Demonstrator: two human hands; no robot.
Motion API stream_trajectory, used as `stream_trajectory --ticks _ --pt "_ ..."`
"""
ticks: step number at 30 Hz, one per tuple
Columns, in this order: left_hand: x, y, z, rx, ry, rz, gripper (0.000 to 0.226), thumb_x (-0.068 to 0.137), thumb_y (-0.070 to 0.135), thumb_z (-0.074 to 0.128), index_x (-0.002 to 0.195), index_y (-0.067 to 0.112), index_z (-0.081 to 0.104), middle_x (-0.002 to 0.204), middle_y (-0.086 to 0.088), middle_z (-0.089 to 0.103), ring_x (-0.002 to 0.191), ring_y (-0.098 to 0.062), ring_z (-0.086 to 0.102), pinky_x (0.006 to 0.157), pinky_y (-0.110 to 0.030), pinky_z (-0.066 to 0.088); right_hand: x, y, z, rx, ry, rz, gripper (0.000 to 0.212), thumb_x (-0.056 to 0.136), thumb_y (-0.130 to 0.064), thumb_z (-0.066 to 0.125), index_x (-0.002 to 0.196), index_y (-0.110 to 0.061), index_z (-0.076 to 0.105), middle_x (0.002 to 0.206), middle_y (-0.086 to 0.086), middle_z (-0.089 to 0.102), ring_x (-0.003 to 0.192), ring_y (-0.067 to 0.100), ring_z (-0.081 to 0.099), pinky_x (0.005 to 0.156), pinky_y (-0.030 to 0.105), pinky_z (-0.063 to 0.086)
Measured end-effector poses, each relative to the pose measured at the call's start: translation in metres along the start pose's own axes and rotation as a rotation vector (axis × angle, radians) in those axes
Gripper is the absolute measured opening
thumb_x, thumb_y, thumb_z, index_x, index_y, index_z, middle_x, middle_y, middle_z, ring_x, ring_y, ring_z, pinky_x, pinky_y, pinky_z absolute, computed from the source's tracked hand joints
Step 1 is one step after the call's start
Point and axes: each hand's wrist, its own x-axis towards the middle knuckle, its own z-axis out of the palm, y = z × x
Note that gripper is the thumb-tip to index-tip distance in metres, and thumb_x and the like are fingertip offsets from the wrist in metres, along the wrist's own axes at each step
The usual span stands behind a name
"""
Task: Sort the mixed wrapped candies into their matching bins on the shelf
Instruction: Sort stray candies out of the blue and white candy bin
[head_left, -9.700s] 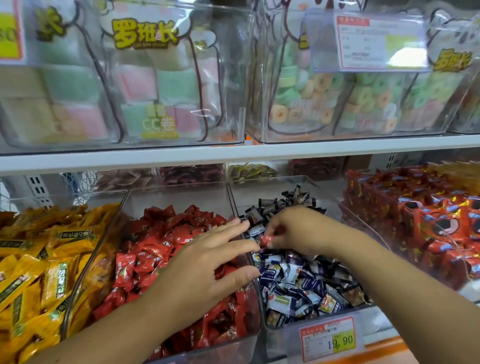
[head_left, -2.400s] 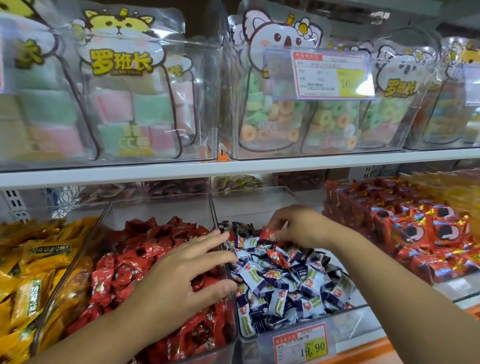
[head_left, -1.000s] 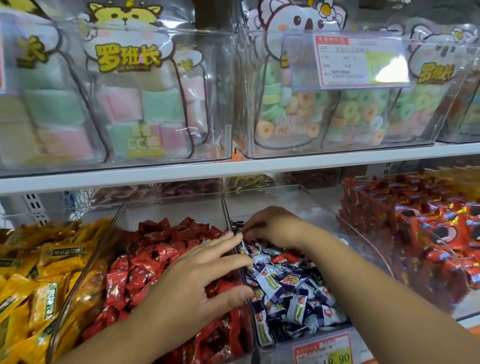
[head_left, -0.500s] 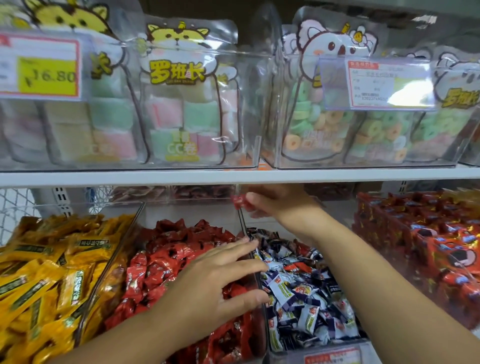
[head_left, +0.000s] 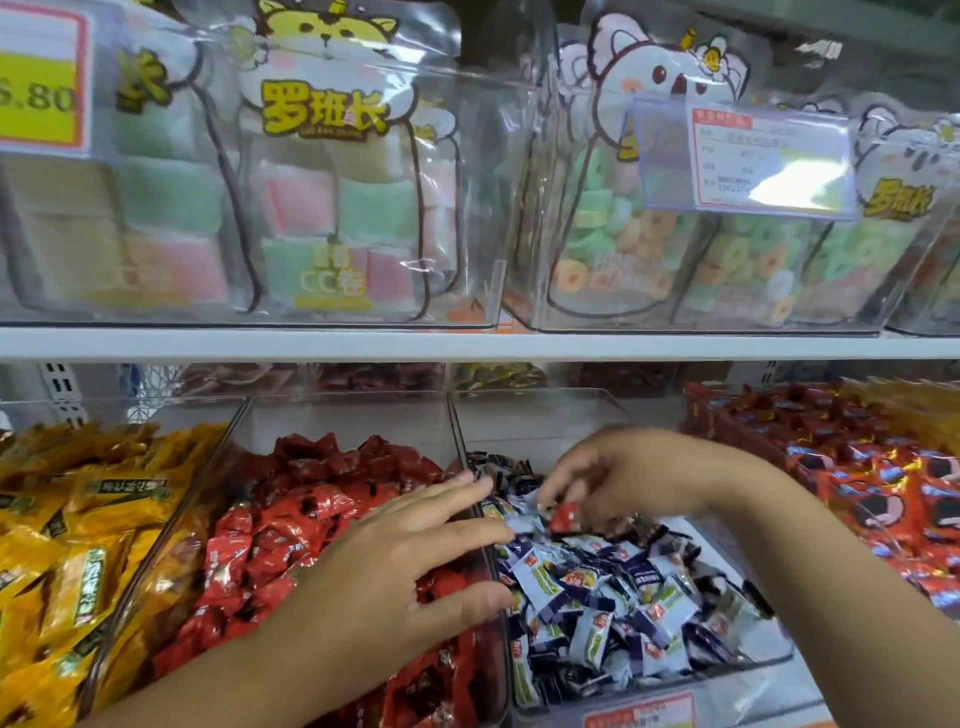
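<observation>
Now | left hand (head_left: 395, 571) flat, fingers spread over red candies (head_left: 291, 519) | right hand (head_left: 623, 478) pinches single red candy (head_left: 565, 518)

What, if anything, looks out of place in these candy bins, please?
One red candy, pinched in the right hand, is over the blue-and-white candies; its colour matches the red candies to their left.

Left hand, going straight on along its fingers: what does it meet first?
Likely the clear plastic divider wall, since the left hand lies flat over the red wrapped candies with fingertips at it. If it clears the rim, the blue-and-white wrapped candies; depth is unclear.
</observation>
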Motion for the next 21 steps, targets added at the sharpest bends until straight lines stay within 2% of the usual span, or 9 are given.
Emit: stream_trajectory --ticks 3,5,8,10,12,14,16,19,21 --pt "0.001 0.000 0.000 0.015 -0.012 0.001 0.056 0.074 0.090 0.023 0.125 0.072 0.035 0.141 0.054 -0.001 0.133 0.026 -0.006 0.104 -0.005 0.001 -0.001 0.010 -0.021 0.112 0.255 -0.013 0.035 0.085 -0.003 0.065 0.098 -0.035 0.065 0.096 -0.005 0.073 0.083 0.014 0.067 0.066 0.021 0.050" --pt "0.001 0.000 0.000 0.000 -0.013 0.001 0.053 0.075 0.090 0.024 0.124 0.075 0.033 0.141 0.054 0.000 0.133 0.025 -0.005 0.104 -0.006 -0.001 0.014 0.018 -0.025 0.082 0.388 0.028 0.028 0.092 -0.004 0.058 0.102 -0.030 0.064 0.106 -0.003 0.069 0.089 0.017 0.065 0.073 0.025 0.053" --pt "0.001 0.001 0.001 -0.001 -0.018 -0.001 0.050 0.074 0.091 0.022 0.121 0.080 0.028 0.140 0.055 -0.003 0.133 0.026 -0.006 0.104 -0.007 0.001 0.044 0.028 -0.012 -0.172 0.318 0.146 0.030 0.097 -0.005 0.048 0.113 -0.021 0.067 0.112 -0.007 0.063 0.097 0.012 0.059 0.088 0.024 0.046" --pt "0.002 0.001 0.001 0.006 -0.027 -0.003 0.051 0.072 0.092 0.020 0.121 0.081 0.025 0.139 0.056 -0.006 0.132 0.026 -0.008 0.103 -0.007 0.001 0.059 0.038 -0.003 -0.213 0.285 0.209 0.035 0.097 0.000 0.044 0.110 -0.019 0.071 0.118 -0.004 0.065 0.104 0.012 0.059 0.090 0.022 0.045" --pt "0.003 0.001 0.001 0.010 -0.032 -0.001 0.052 0.071 0.093 0.019 0.122 0.081 0.024 0.139 0.056 -0.007 0.133 0.026 -0.008 0.105 -0.009 -0.001 0.062 0.040 0.002 -0.200 0.225 0.265 0.039 0.095 0.003 0.039 0.105 -0.016 0.072 0.115 0.001 0.067 0.092 0.012 0.063 0.072 0.019 0.049" --pt "0.004 0.000 0.002 0.012 -0.032 0.005 0.053 0.072 0.092 0.019 0.123 0.080 0.024 0.140 0.055 -0.007 0.133 0.025 -0.008 0.106 -0.011 -0.001 0.060 0.036 0.006 -0.229 0.096 0.282 0.039 0.095 0.004 0.036 0.108 -0.014 0.069 0.114 0.006 0.068 0.075 0.010 0.062 0.055 0.017 0.044" --pt "0.004 -0.001 0.002 0.005 -0.024 0.007 0.054 0.072 0.092 0.020 0.124 0.078 0.027 0.140 0.055 -0.005 0.134 0.025 -0.007 0.106 -0.010 0.000 0.054 0.028 0.008 -0.263 0.001 0.275 0.036 0.096 -0.003 0.038 0.121 -0.013 0.062 0.123 0.005 0.062 0.090 0.014 0.059 0.067 0.020 0.045" --pt "0.004 0.000 0.002 0.003 -0.018 0.013 0.055 0.074 0.091 0.022 0.126 0.075 0.030 0.140 0.055 -0.004 0.133 0.025 -0.006 0.104 -0.007 -0.002 0.047 0.024 0.008 -0.286 -0.051 0.267 0.039 0.095 -0.016 0.049 0.133 -0.009 0.052 0.132 0.009 0.056 0.116 0.027 0.053 0.091 0.037 0.046" --pt "0.003 0.001 0.001 -0.003 -0.020 0.012 0.056 0.074 0.090 0.022 0.127 0.074 0.031 0.140 0.055 -0.005 0.133 0.026 -0.007 0.102 -0.004 -0.003 0.045 0.024 0.009 -0.283 -0.026 0.264 0.042 0.093 -0.015 0.055 0.134 -0.012 0.052 0.133 0.008 0.055 0.116 0.026 0.053 0.089 0.036 0.046"
